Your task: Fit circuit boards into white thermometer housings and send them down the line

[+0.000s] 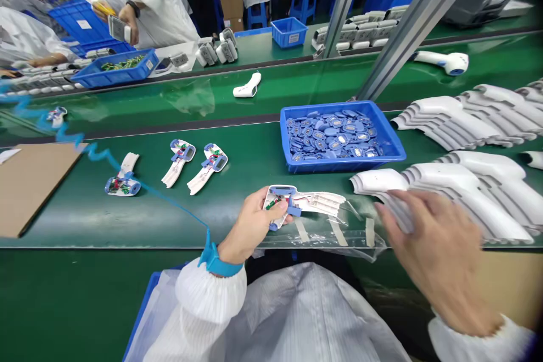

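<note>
My left hand (251, 219), with a blue wrist strap, grips an open white thermometer half (320, 202) that shows wiring and blue parts inside. At the right, my right hand (441, 249) reaches over the front stack of white shell halves (460, 181); its fingers are at the nearest shell (379, 181), and whether they grip it is hidden by blur. Behind both hands stands a blue tray (343, 165) filled with small blue oval parts. Left of my left hand lie several open halves with circuit boards, one of them (210, 167) fairly near.
A cardboard sheet (38, 181) lies at the left. A coiled blue cord (169, 201) runs to my wrist strap. Tape strips (338, 232) and clear film are on the front edge. A metal post (418, 28) rises behind the tray. Other people in white coats work across the belt.
</note>
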Motion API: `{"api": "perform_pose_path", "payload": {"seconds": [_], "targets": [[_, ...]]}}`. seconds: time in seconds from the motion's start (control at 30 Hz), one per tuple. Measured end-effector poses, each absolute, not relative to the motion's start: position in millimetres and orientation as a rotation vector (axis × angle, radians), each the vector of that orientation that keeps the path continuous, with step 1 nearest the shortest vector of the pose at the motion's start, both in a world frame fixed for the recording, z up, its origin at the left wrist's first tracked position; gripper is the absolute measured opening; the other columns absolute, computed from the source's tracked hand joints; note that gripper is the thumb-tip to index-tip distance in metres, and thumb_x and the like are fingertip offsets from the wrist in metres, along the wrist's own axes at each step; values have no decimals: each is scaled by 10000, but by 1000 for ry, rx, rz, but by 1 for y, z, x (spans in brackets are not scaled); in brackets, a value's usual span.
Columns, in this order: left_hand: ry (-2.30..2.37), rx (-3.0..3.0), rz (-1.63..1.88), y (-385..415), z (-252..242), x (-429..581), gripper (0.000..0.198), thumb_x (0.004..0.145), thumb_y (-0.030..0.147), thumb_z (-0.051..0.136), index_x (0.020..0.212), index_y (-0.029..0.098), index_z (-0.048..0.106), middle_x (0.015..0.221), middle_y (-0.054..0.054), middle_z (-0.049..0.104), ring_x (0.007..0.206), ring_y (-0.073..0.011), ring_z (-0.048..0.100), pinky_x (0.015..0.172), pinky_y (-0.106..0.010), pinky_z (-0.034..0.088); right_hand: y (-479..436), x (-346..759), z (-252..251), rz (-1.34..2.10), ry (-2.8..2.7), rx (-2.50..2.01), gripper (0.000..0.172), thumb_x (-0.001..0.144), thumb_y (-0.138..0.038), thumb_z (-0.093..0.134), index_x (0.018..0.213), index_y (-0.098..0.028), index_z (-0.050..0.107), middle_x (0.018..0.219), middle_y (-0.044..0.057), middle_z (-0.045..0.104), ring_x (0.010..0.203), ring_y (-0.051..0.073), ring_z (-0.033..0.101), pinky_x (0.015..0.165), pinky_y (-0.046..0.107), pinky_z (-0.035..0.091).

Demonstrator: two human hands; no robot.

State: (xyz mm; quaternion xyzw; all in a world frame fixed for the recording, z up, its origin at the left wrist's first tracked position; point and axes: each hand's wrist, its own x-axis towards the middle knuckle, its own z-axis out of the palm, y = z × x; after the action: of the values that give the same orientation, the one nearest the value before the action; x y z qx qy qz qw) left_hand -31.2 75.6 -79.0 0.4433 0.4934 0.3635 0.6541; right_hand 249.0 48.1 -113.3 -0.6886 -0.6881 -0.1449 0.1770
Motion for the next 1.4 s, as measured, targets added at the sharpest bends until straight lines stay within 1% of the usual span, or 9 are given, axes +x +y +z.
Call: {"api": "perform_pose_path", "payload": {"seconds": [0.1, 0.33, 0.53, 0.67, 0.83, 0.97, 1.03, 1.2, 1.4], "targets": [[1079, 983, 797, 76, -83, -33, 395, 857, 426, 733, 1134, 156, 648, 957, -73, 693, 788, -159, 644, 655, -241, 425, 52, 265, -104, -374, -1888, -2151, 520, 990, -514, 435, 1243, -111, 642, 1157, 265, 644, 1018, 449, 565, 668, 423, 326], [1013, 994, 785, 79, -92, -38, 467, 875, 494, 712, 1197, 163, 645, 1050, -93, 709, 873, -179, 657, 678, -244, 436, 49, 278, -98, -325, -1893, -2092, 599, 1017, -542, 360, 1262, -63, 624, 1159, 286, 659, 1119, 456, 577, 783, 496, 422], [953, 1048, 776, 81, -84, -35, 524, 892, 560, 663, 1222, 154, 649, 1121, -110, 693, 904, -181, 642, 713, -249, 463, 36, 207, -75, -406, -2210, -1449, 270, 982, -340, 580, 1219, -227, 644, 1147, 111, 731, 1048, 316, 646, 900, 487, 403], [1059, 1207, 756, 80, -90, -33, 497, 852, 539, 713, 1152, 146, 668, 1002, -87, 702, 832, -190, 634, 673, -261, 469, 48, 169, -86, -368, -2342, -1329, 299, 998, -271, 562, 1285, -189, 590, 1239, 95, 707, 1085, 282, 636, 956, 487, 380], [1218, 1495, 787, 76, -94, -34, 397, 872, 521, 686, 1082, 184, 701, 970, -53, 718, 845, -194, 635, 706, -274, 467, 60, 165, -92, 274, -2294, -1413, 421, 969, -468, 576, 1262, -166, 597, 1097, 111, 715, 916, 269, 673, 760, 394, 497], [1326, 1583, 694, 73, -89, -35, 418, 878, 599, 634, 865, 185, 688, 700, -9, 652, 591, -152, 589, 536, -267, 408, 63, 169, -74, 1001, -2214, -1394, 300, 938, -448, 609, 1162, -252, 643, 924, 16, 716, 732, 188, 641, 622, 304, 476], [1306, 1552, 657, 71, -88, -36, 430, 881, 615, 622, 942, 192, 672, 729, -6, 665, 586, -157, 604, 525, -270, 424, 64, 169, -66, 1283, -2112, -1342, 272, 956, -442, 571, 1145, -262, 650, 896, -6, 713, 705, 159, 629, 602, 274, 473], [1359, 1801, 840, 59, -97, -45, 636, 800, 466, 795, 1321, 228, 519, 1261, -77, 669, 1112, -253, 645, 932, -337, 510, 64, 170, -62, 1511, -1880, -1295, 462, 996, -518, 472, 1361, -250, 564, 903, 8, 699, 756, 160, 628, 632, 266, 509], [1192, 2090, 814, 55, -105, -66, 513, 972, 404, 602, 1425, 210, 462, 1402, -115, 598, 1304, -254, 564, 1119, -361, 427, 56, 161, -63, 1376, -1949, -1208, 534, 1004, -481, 490, 1506, -303, 445, 1268, 46, 674, 993, 196, 664, 863, 332, 546]]}}
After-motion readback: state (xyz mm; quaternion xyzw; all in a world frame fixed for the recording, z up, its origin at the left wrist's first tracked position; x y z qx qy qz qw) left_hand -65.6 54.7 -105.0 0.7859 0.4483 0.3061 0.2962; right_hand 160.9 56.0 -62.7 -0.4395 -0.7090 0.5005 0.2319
